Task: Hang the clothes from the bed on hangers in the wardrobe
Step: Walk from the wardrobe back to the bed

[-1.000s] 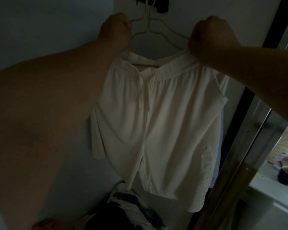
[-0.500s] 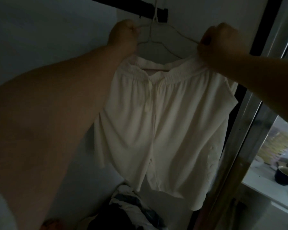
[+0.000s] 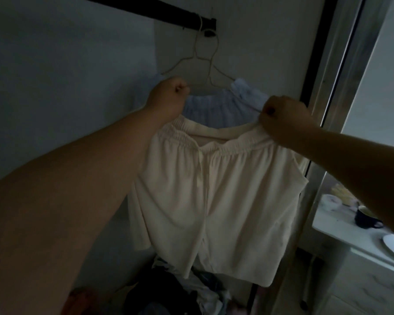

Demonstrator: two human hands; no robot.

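The cream soft-fabric shorts [image 3: 214,196] hang below the dark wardrobe rail [image 3: 127,9]; they look light and limp, best held at the elastic waistband. The left hand [image 3: 168,96] and right hand [image 3: 282,119], both curled, grip its ends. Compared with earlier, the hands are lower, and a pale blue garment [image 3: 218,105] on a thin wire hanger [image 3: 205,64] now shows behind.

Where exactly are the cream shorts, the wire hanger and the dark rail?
cream shorts [image 3: 225,189], head view, front fabric.
wire hanger [image 3: 210,71], head view, right shoulder wire.
dark rail [image 3: 146,9], head view, mid-bar.
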